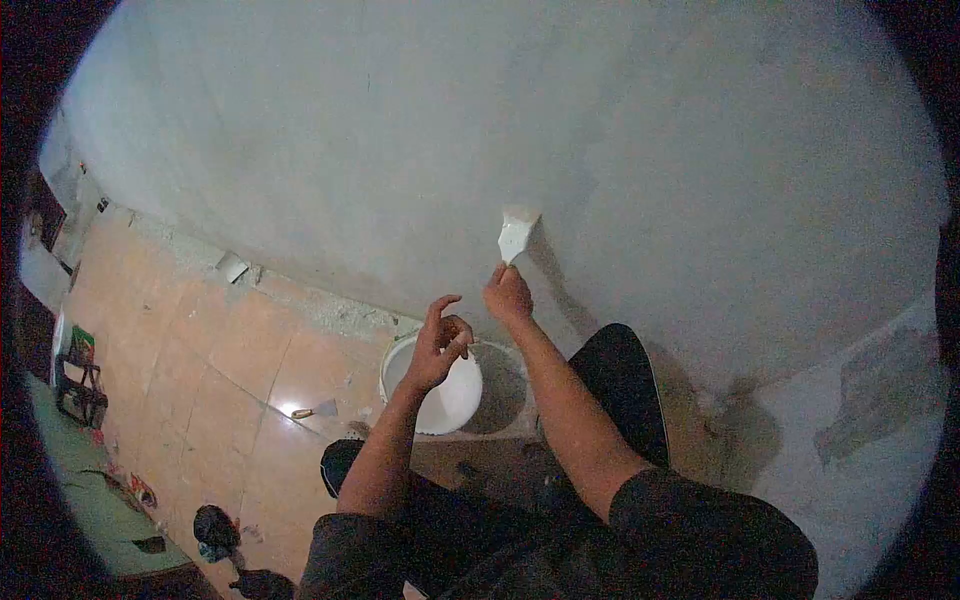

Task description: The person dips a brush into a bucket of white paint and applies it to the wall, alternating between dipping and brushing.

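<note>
Right hand (508, 295) first: it's closed in a fist round the handle of a putty knife (517, 235), arm stretched out ahead of the crouching body. The knife runs straight on from the fist. Its long axis points up and away, handle low in the grip, and the broad white blade is on top with its edge laid against the wall (400, 150). So the tool lies directly beyond the right hand, and the grey plaster touches the blade's far end. Left hand (440, 345) now: it hangs a little lower and just beside the right. The two are apart, not touching. Its fingers are loosely curled, forefinger lifted, and I can see nothing in it. It is plainly the farther of the two from the blade. Under that left hand sits a white bucket (392, 365), close to the foot of the wall, rim up, with its inside pale. A dark-trousered knee (620, 380) juts out to the right of the bucket. Out on the tiled floor (230, 360), well apart from both hands, a small tool (303, 412) lies near a bright patch of glare.
</note>
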Motion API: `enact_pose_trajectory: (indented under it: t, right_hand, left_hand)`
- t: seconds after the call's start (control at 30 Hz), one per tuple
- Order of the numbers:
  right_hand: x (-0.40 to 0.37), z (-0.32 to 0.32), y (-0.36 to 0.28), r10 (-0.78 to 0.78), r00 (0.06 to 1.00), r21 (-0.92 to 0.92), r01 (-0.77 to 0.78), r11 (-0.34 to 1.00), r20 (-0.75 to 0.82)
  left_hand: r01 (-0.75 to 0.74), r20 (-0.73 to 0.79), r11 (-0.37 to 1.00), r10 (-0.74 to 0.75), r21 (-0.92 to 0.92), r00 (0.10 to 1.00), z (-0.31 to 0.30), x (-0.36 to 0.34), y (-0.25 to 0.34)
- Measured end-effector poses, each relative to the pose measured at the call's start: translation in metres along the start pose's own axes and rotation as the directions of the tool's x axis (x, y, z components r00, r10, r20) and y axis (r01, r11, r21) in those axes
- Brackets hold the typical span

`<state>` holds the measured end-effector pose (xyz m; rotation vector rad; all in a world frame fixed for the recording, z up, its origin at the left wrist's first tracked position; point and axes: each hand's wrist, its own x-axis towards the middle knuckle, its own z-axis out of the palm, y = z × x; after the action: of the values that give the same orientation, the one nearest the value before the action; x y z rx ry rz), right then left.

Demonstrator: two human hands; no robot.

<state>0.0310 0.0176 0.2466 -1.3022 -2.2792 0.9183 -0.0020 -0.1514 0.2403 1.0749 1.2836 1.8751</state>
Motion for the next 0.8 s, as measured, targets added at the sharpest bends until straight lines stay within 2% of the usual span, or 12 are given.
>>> enact_pose_trajectory:
  t: [0.07,0.13,0.17,0.23,0.33,0.4,0.47,0.57,0.63,0.67,0.77,0.8]
  right_hand:
    - [-0.003,0.026,0.028,0.017,0.999,-0.009,-0.017,1.000,0.032]
    - [-0.003,0.043,0.046,0.053,0.947,0.096,-0.088,0.991,0.317]
    - [-0.007,0.033,0.035,0.051,0.948,0.096,-0.086,0.992,0.315]
    - [-0.012,0.012,0.017,0.242,0.864,0.161,-0.342,0.926,0.441]
    - [0.016,-0.020,0.002,0.144,0.817,0.442,-0.440,0.782,0.558]
    - [0.018,-0.085,-0.041,-0.047,0.871,0.682,-0.349,0.643,0.489]
    - [0.033,-0.141,-0.090,-0.011,0.793,0.698,-0.530,0.483,0.610]
    - [-0.004,-0.198,-0.144,-0.172,0.863,0.709,-0.260,0.655,0.475]
    - [-0.035,-0.207,-0.167,-0.171,0.966,0.642,0.009,0.766,0.191]
    - [-0.031,-0.200,-0.160,-0.369,0.929,0.416,0.351,0.839,-0.037]
    - [-0.005,-0.165,-0.133,-0.362,0.913,0.204,0.398,0.895,-0.190]
    - [0.009,-0.146,-0.115,-0.274,0.958,0.291,0.286,0.913,-0.082]
  left_hand:
    - [-0.017,0.003,1.000,0.017,0.002,1.000,-0.001,-0.001,-0.001]
    - [0.011,-0.017,1.000,-0.010,0.012,1.000,-0.002,-0.001,-0.001]
    - [0.008,-0.017,1.000,-0.008,0.012,1.000,-0.001,-0.001,0.000]
    - [-0.006,0.004,1.000,0.006,0.016,1.000,-0.001,0.000,0.003]
    - [0.015,0.000,1.000,-0.015,0.015,1.000,0.000,0.000,0.006]
    - [0.010,-0.020,1.000,-0.010,0.003,1.000,0.000,-0.001,-0.001]
    - [0.007,-0.002,1.000,-0.007,0.018,1.000,0.000,0.000,-0.002]
    - [0.006,0.021,1.000,-0.006,0.003,1.000,0.001,0.001,0.001]
    - [0.003,-0.002,0.999,-0.003,0.032,1.000,0.001,0.002,0.001]
    - [-0.004,0.003,0.999,0.004,0.032,1.000,0.000,0.003,0.002]
    - [-0.012,-0.002,1.000,0.012,0.020,1.000,0.001,0.003,0.001]
    - [-0.013,-0.011,1.000,0.014,0.018,1.000,0.000,0.002,-0.002]
